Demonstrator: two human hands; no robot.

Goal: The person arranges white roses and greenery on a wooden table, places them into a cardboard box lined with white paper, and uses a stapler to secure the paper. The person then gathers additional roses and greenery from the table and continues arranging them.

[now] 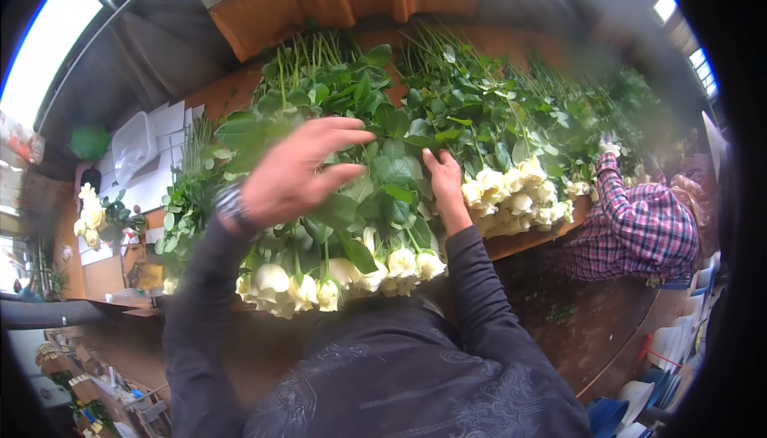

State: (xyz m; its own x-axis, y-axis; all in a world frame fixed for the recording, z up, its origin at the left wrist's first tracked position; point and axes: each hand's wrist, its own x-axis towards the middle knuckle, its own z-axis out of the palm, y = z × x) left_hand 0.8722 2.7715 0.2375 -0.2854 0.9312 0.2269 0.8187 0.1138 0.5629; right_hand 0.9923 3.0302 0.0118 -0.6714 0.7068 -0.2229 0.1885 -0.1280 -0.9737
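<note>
A broad pile of white roses point(302, 290) lies in front of me, blooms toward my body and stems pointing away. My left hand point(307, 168) hovers over the green leaves point(393, 168) of this pile, fingers stretched and thumb apart, holding nothing I can see. At the pile's right side my right hand point(446, 190) touches the foliage, thumb and a finger apart; its other fingers are partly hidden. Just right of that hand sits another heap of white roses point(515, 197) with its stems also running to the far side.
The wooden table point(232, 91) carries more greenery to the right, where a co-worker in a checked shirt point(647, 226) reaches in with a gloved hand point(609, 147). On the left are white sheets point(166, 122), a clear plastic tub point(134, 146) and a few white roses point(90, 218). Buckets point(635, 398) stand lower right.
</note>
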